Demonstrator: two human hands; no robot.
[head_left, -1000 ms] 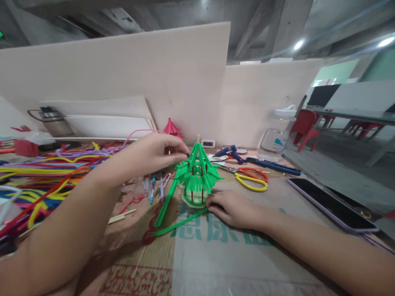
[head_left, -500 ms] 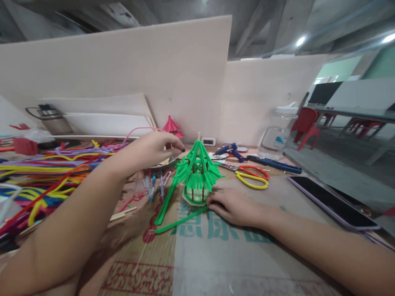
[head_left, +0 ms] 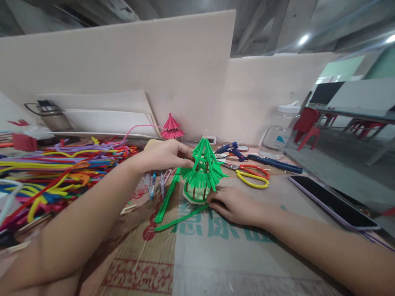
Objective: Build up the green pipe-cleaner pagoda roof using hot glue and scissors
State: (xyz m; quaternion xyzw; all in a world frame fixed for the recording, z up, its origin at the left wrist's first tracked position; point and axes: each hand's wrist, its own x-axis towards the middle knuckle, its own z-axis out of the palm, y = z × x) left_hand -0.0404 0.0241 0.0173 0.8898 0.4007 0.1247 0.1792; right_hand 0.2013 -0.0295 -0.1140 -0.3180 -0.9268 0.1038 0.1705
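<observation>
A small green pavilion model point(head_left: 202, 177) with two fringed roof tiers, thin brown posts and a pale base stands upright in front of me. My left hand point(head_left: 165, 155) reaches in from the left, its thumb and fingers closed at the upper tier; the fingertips are partly hidden. Low on the right, my right hand point(head_left: 230, 202) has its fingers bent against the base edge, holding it. A loose green pipe cleaner point(head_left: 182, 220) runs from the right fingertips toward the left. Several green pipe cleaners point(head_left: 166, 201) lie bundled left of the base.
Many coloured pipe cleaners point(head_left: 61, 172) are heaped on the left. A pink roofed model point(head_left: 171, 126) stands behind. To the right lie scissors point(head_left: 253, 176), a glue gun point(head_left: 231, 151), a blue utility knife point(head_left: 274, 163) and a phone point(head_left: 330, 201); a clear bottle point(head_left: 276, 131) stands behind.
My left hand has come down and to the right, from above the dish behind to the pavilion's upper tier. The pavilion's top has shifted slightly right. My right hand stays at the base.
</observation>
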